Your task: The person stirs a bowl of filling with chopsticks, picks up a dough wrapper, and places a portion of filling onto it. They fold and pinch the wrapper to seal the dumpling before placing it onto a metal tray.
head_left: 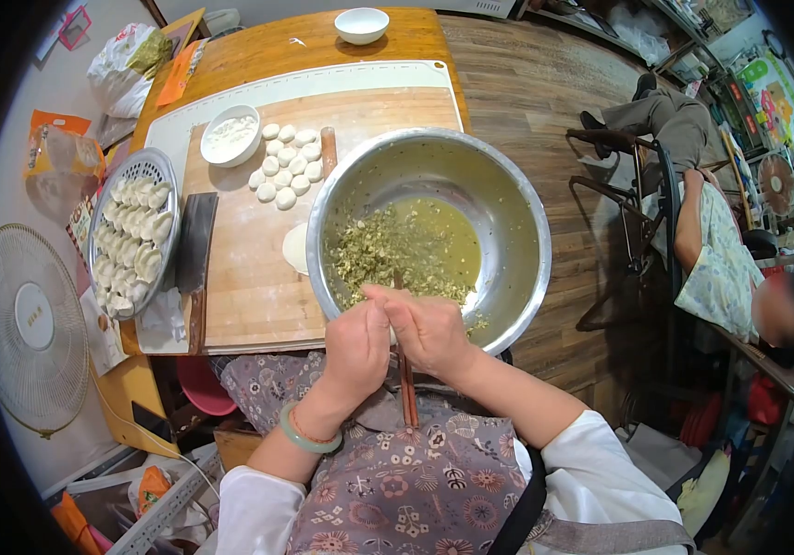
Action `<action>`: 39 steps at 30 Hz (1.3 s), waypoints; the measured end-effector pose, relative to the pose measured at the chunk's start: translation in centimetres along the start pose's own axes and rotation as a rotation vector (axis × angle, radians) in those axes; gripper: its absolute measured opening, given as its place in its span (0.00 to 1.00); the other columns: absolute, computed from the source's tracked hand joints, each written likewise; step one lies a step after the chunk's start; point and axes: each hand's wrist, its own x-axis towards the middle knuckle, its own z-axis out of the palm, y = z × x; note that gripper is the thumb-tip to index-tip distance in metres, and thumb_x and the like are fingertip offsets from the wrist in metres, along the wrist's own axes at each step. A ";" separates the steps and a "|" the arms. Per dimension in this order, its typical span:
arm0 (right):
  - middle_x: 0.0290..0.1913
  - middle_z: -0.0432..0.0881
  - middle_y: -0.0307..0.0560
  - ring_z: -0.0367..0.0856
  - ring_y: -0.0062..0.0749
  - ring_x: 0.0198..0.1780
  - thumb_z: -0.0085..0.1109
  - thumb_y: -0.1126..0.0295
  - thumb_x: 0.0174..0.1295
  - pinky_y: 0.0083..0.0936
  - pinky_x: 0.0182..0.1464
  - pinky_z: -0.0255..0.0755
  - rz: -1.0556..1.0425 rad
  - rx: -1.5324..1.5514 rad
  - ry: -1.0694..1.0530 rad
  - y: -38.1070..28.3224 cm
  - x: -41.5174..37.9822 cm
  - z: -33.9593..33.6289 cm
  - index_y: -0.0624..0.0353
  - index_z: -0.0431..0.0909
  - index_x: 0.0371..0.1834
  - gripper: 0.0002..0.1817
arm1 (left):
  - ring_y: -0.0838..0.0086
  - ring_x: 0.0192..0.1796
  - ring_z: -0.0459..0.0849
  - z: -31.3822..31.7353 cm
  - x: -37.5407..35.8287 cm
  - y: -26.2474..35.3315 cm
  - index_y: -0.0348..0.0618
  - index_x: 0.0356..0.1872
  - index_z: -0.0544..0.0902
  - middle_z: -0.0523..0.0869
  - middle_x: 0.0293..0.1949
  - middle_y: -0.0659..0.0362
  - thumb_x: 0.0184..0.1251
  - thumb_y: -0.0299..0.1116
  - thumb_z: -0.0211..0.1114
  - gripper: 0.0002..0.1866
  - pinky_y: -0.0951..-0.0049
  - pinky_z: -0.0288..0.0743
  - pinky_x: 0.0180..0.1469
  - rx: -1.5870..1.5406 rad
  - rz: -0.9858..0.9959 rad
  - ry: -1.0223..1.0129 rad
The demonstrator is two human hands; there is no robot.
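Observation:
My left hand [360, 344] and my right hand [429, 331] are closed and pressed together over the near rim of a large steel bowl [522, 222]. A pair of brown chopsticks [407, 393] sticks out from under my right hand toward the apron. Whatever the fingers pinch between them is hidden behind the knuckles. Inside the bowl lies chopped green filling [369, 250], with yellowish-green liquid [452, 240] beside it. Left of the bowl, a flat round dough wrapper [296, 248] rests on the wooden board [244, 296], partly hidden by the rim.
Small dough pieces [286, 162], a rolling pin [328, 153], a white bowl of flour [230, 136] and a cleaver [198, 236] lie on the board. A colander [170, 240] of dumplings stands left. Another white bowl [361, 26] is at the back. A person [693, 213] sits right.

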 end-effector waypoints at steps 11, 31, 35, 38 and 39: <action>0.36 0.83 0.51 0.82 0.35 0.30 0.47 0.56 0.66 0.30 0.33 0.74 0.202 0.054 -0.140 1.3 -0.1 0.6 0.63 0.71 0.56 0.24 | 0.56 0.22 0.75 -0.6 0.5 -1.2 0.33 0.28 0.77 0.78 0.21 0.50 0.72 0.39 0.43 0.21 0.64 0.66 0.25 0.168 -0.156 -0.092; 0.49 0.74 0.40 0.73 0.18 0.44 0.49 0.79 0.63 0.16 0.45 0.70 0.534 0.835 -0.210 -0.7 -0.3 1.0 0.56 0.55 0.69 0.29 | 0.66 0.35 0.78 -4.5 0.6 2.4 0.42 0.42 0.82 0.80 0.36 0.56 0.50 0.26 0.65 0.15 0.71 0.73 0.36 0.387 0.302 -0.026; 0.52 0.71 0.42 0.73 0.20 0.48 0.50 0.79 0.62 0.18 0.48 0.70 0.530 0.809 -0.293 -0.5 -0.4 1.2 0.56 0.52 0.70 0.32 | 0.67 0.32 0.81 -4.8 0.5 2.2 0.43 0.38 0.83 0.83 0.32 0.58 0.48 0.22 0.63 0.13 0.72 0.75 0.32 0.453 0.384 -0.014; 0.58 0.67 0.48 0.72 0.25 0.53 0.50 0.78 0.62 0.19 0.52 0.68 0.593 1.074 -0.310 -0.9 0.0 1.2 0.56 0.44 0.72 0.36 | 0.69 0.30 0.81 -7.2 2.5 0.9 0.44 0.34 0.83 0.83 0.29 0.58 0.48 0.20 0.63 0.11 0.73 0.75 0.32 0.614 0.372 0.039; 0.60 0.64 0.50 0.72 0.28 0.55 0.50 0.78 0.62 0.20 0.53 0.68 0.603 1.010 -0.308 -0.5 0.0 1.1 0.55 0.40 0.72 0.38 | 0.70 0.28 0.81 -8.8 4.0 0.3 0.43 0.33 0.83 0.83 0.27 0.57 0.49 0.19 0.63 0.10 0.74 0.74 0.31 0.727 0.358 0.076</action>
